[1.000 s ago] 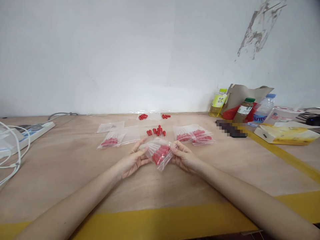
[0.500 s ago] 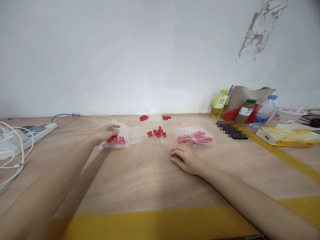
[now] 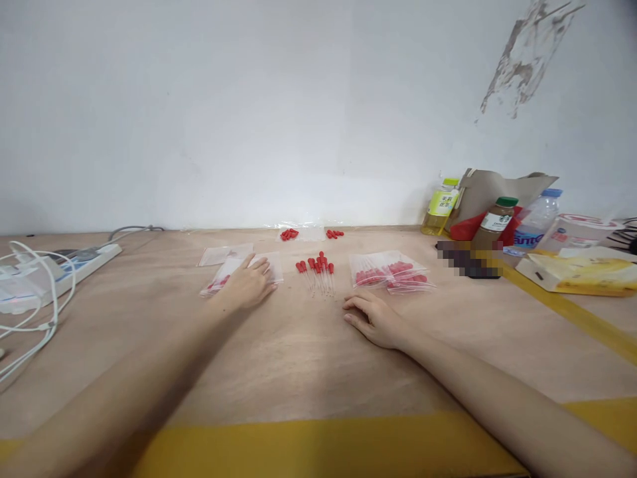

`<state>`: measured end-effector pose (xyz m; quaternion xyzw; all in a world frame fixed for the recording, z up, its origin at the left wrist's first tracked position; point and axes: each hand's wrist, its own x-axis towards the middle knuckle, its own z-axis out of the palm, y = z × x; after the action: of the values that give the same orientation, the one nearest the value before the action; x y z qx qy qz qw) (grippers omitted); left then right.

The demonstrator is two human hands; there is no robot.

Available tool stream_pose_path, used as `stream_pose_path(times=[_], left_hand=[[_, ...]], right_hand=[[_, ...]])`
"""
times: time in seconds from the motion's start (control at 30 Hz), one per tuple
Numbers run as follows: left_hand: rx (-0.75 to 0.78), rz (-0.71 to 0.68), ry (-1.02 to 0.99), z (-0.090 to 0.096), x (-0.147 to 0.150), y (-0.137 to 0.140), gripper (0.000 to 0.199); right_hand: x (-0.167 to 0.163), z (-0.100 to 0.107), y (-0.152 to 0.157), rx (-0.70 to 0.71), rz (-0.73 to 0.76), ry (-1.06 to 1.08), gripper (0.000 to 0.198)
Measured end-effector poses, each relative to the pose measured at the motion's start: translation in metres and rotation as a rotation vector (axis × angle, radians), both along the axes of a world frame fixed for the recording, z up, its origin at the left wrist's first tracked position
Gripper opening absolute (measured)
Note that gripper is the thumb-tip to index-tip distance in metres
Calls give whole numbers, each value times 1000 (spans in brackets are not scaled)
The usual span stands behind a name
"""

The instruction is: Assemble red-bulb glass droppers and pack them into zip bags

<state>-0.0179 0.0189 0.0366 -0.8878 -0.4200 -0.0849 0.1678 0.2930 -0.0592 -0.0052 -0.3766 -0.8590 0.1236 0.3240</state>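
My left hand [image 3: 249, 282] lies palm down with fingers spread over small clear zip bags [image 3: 213, 256], partly covering one with red pieces in it. Loosely bent on the table, my right hand [image 3: 374, 321] has its thumb apart from the fingers and holds nothing. Between the hands, farther off, are several red-bulbed droppers [image 3: 316, 267] with thin clear tubes pointing toward me. Just beyond my right hand are overlapping zip bags of red-bulbed droppers [image 3: 393, 272]. Near the wall, small red bulbs [image 3: 288, 234] lie in two groups on clear plastic.
A white power strip [image 3: 94, 265] with cables [image 3: 47, 325] lies at the left. On the right stand a yellow-capped bottle [image 3: 442, 207], a green-capped bottle [image 3: 495, 224], a blue-capped bottle [image 3: 537, 222], a grey bag [image 3: 478, 192] and a yellow packet [image 3: 582, 269]. Yellow tape [image 3: 298, 445] runs along the front edge.
My left hand has moved right and nearer, from above the left bags to flat across them. Its fingers are now spread. My right hand has stayed in place on the table.
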Motion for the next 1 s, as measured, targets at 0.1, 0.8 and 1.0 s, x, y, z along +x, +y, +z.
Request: stream_pose_path(times=[0.1,0.8,1.0], left_hand=[[48,-4,171,-2,8,0,23],[-498,-47,-438,7,81,-90,36],[-459,-429,-26,0,30,-72,60]], right_hand=[[0,0,0,6,4,-4,15],[0,-1,1,67,-18,-28,13],[-3,3,-5,114,124,-11,16]])
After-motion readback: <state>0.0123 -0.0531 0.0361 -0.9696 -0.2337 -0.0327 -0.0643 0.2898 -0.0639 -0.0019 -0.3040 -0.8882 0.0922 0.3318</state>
